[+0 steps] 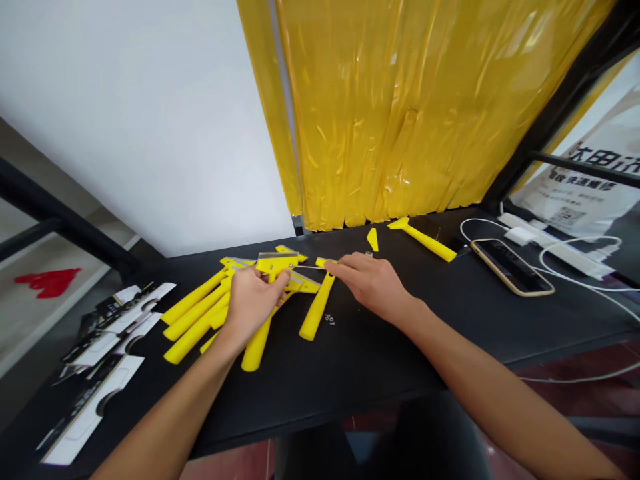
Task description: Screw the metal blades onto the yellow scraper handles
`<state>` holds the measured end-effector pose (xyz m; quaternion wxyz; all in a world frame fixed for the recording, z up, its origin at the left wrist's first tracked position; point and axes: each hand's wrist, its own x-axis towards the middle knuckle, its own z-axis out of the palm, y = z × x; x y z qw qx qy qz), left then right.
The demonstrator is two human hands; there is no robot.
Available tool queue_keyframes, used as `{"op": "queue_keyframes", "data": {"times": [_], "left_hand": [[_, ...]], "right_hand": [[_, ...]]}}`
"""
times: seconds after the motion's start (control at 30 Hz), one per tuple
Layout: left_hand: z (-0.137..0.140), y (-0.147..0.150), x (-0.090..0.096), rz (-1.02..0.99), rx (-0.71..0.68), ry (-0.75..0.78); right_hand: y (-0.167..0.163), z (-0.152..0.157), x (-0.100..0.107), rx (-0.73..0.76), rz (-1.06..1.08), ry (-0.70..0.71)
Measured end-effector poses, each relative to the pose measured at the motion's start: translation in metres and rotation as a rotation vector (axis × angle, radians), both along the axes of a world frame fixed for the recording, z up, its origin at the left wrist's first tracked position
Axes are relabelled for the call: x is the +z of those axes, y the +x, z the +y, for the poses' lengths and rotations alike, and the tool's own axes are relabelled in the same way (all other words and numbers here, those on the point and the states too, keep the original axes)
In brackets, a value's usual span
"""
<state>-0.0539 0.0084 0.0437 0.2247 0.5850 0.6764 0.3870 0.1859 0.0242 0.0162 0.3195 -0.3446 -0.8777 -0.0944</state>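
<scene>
My left hand (255,293) is closed around a yellow scraper (276,264), its wide head facing away from me and its handle pointing down toward the table's front edge. From my right hand (373,283), whose fingers are pinched together, the thin metal shaft of a screwdriver (309,267) runs left to the scraper's head. Its handle is mostly hidden by the fingers. Several more yellow scrapers (197,320) lie piled to the left of and beneath my left hand. Another scraper (317,310) rests between the hands, with a few tiny metal pieces (329,320) beside it.
A lone yellow scraper (425,240) and a small yellow piece (373,239) lie at the back. To the right are a phone (513,265), a power strip (560,247) and white cables. Printed cards (95,407) are stacked left. Yellow plastic sheeting (390,120) hangs behind the black table (380,373).
</scene>
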Motion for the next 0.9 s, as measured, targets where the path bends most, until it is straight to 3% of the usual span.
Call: {"op": "queue_keyframes", "data": {"times": [0.27,0.5,0.73,0.83,0.9], "left_hand": [[0.001,-0.001,-0.004,-0.006,-0.008,0.020],[-0.002,0.003,0.005,-0.121,-0.100,-0.098],[0.002,-0.002,0.002,-0.242,-0.144,-0.190],[0.004,-0.004,0.001,-0.161,-0.120,-0.170],[0.004,-0.003,0.001,-0.085,-0.099,-0.136]], "right_hand": [[-0.006,-0.003,0.001,-0.081,0.079,-0.173],[0.004,-0.002,0.009,-0.003,-0.062,-0.078],[0.005,-0.006,0.012,0.096,-0.119,-0.079],[0.000,-0.007,0.010,0.087,-0.098,-0.118],[-0.003,-0.007,0.009,0.000,-0.054,-0.183]]}}
